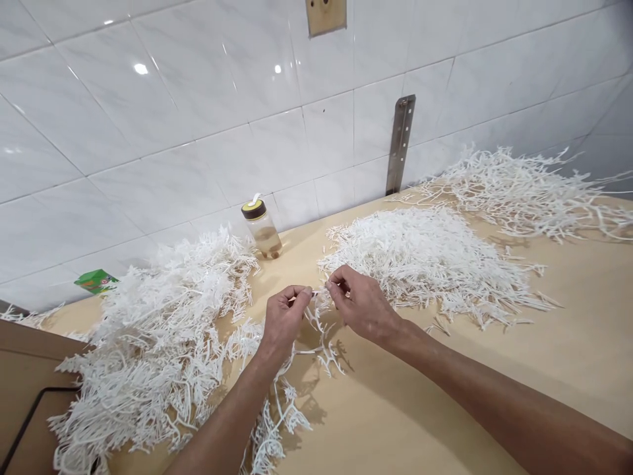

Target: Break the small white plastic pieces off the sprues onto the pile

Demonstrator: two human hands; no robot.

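My left hand [284, 320] is closed in a pinch on a white plastic branch sprig [326, 353], whose forked twigs hang below the fingers over the table. Close by on the right, my right hand [364, 309] pinches a small white end of the sprig between thumb and forefinger. The fingertips of the two hands are a short gap apart. Just behind my right hand lies a dense heap of short white twigs [420, 251]. A large pile of bushy white sprigs [158, 356] spreads to the left of my left hand, partly behind the forearm.
A lidded bottle of brownish liquid [267, 234] stands near the tiled wall [198, 178]. Bare white stems [534, 191] are heaped at the far right. A green packet [96, 282] and a cardboard box [34, 389] are at left. A metal bracket [400, 145] rises against the wall.
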